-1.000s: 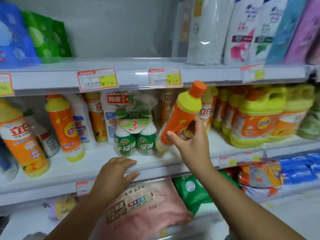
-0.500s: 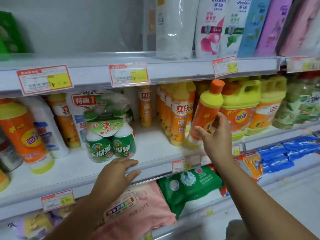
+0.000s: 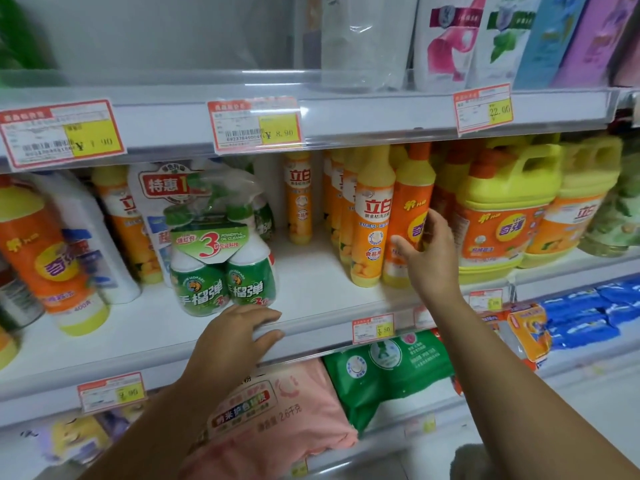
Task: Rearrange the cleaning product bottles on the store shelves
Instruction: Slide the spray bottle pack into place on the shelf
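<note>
An orange bottle [image 3: 410, 206] with a yellow shoulder and orange cap stands upright on the middle shelf [image 3: 311, 292], between a yellow-orange dish soap bottle [image 3: 372, 223] and a big yellow jug [image 3: 498, 216]. My right hand [image 3: 427, 254] is wrapped around the orange bottle's lower body. My left hand [image 3: 235, 337] rests flat on the shelf's front edge, fingers apart, holding nothing, just in front of a green twin-pack of spray bottles [image 3: 225, 258].
More orange and white bottles [image 3: 79, 233] stand at the left of the middle shelf. Tall refill pouches [image 3: 485, 39] fill the upper shelf. Pink [image 3: 277, 417] and green [image 3: 388, 372] bags lie on the lower shelf. Price tags [image 3: 254, 124] line the shelf edges.
My right hand carried the tilted orange bottle to the right and set it upright beside the yellow-orange bottles. The view shifted right. My left hand stayed on the shelf edge.
</note>
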Tool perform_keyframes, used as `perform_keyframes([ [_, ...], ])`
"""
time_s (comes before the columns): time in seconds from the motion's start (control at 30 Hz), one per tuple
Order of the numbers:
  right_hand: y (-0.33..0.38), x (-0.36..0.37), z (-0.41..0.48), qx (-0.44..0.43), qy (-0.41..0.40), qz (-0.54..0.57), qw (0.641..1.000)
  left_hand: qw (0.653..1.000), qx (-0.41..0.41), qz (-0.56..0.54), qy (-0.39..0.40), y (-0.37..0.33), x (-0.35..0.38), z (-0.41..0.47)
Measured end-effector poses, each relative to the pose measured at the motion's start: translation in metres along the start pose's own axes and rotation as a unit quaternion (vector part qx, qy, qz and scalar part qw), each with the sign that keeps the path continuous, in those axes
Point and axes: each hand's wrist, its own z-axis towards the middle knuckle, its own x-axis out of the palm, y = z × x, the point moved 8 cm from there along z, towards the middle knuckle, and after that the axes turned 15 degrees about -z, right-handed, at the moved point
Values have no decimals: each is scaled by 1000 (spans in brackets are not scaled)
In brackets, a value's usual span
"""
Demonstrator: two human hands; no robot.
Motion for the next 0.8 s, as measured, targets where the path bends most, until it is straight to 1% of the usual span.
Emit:
perform_keyframes([
  [0.1,-7,8,-5,1,59,20,998,1000,-1,5,0,0,2,2],
  [0.17,-11,11,-9,3,76,11,997,1000,0,5,1,0,3,2],
  [0.4,-11,12,-6,15,33,-36,999,1000,6,7,3,-2,4,0],
  [0.6,-18,16,-2,13,101,3,995,1000,3,7,-1,0,-1,-1],
  [0.8,-17,16,-2,8,79,-8,997,1000,6,7,-1,-2,1,-1],
])
